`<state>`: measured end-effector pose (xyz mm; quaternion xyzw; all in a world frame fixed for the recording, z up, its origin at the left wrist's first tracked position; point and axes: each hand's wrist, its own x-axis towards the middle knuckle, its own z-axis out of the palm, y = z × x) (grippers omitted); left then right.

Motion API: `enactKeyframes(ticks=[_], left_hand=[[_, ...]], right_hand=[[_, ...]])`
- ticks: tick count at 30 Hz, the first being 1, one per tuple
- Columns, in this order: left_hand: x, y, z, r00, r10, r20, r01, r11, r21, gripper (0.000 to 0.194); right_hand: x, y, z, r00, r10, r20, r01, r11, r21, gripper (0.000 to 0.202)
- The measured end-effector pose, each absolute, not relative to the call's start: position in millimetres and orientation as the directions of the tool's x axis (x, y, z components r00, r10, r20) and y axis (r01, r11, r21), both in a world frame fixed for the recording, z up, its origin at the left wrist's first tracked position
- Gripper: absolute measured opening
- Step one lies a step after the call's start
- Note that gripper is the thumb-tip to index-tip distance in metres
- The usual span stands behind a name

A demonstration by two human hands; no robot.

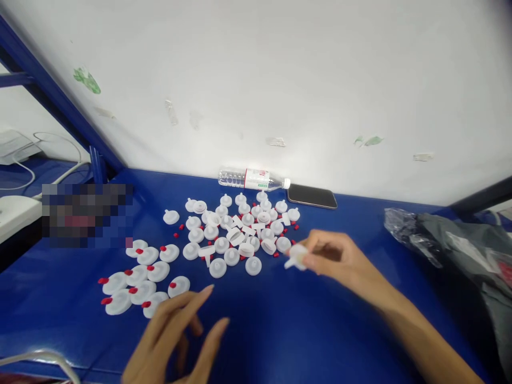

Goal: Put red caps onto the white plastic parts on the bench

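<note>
My right hand [332, 253] pinches a white plastic funnel-shaped cap [298, 256], its narrow spout pointing left, just above the blue table. Low at the left, my left hand [176, 336] is empty, thumb and fingers apart, beside a capped white piece [178, 286]. Several white pieces with red tips [143, 292] lie grouped on the left. A pile of similar white pieces [231, 256] without red tips spreads over the middle, some upright and some tipped over. Small red caps [276, 255] are scattered among and around them.
Against the white wall lies a clear plastic bottle [256, 179] on its side, with a dark phone [312, 196] next to it. Dark grey cloth and a clear plastic bag [408, 229] sit at the right. A white cable [44, 356] runs along the lower left edge.
</note>
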<state>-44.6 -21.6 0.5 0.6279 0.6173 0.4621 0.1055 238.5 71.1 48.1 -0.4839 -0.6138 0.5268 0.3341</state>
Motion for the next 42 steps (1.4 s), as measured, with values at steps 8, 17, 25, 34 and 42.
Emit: enactKeyframes(ticks=[8, 17, 25, 34, 42], left_hand=[[-12.2, -11.8, -8.5, 0.207, 0.852, 0.481, 0.459, -0.518, 0.722, 0.039], [-12.0, -4.7, -7.2, 0.007, 0.985, 0.173, 0.573, -0.146, 0.807, 0.04], [-12.7, -7.6, -15.6, -0.003, 0.986, 0.167, 0.578, -0.134, 0.805, 0.027], [-16.6, -3.7, -14.1, 0.1, 0.976, 0.194, 0.646, -0.212, 0.733, 0.03], [-16.8, -4.5, -19.7, 0.162, 0.971, 0.178, 0.642, -0.24, 0.728, 0.03]], right_hand=[[185.6, 39.1, 29.2, -0.56, 0.795, -0.231, 0.136, -0.187, -0.973, 0.035], [245.0, 83.3, 18.6, -0.068, 0.986, 0.154, 0.789, 0.147, -0.596, 0.022], [247.0, 85.3, 3.4, -0.219, 0.965, 0.145, 0.873, 0.261, -0.413, 0.019], [230.6, 69.3, 33.6, -0.062, 0.982, 0.18, 0.473, 0.188, -0.861, 0.024], [181.3, 40.3, 21.8, -0.249, 0.963, 0.107, 0.252, 0.171, -0.953, 0.004]])
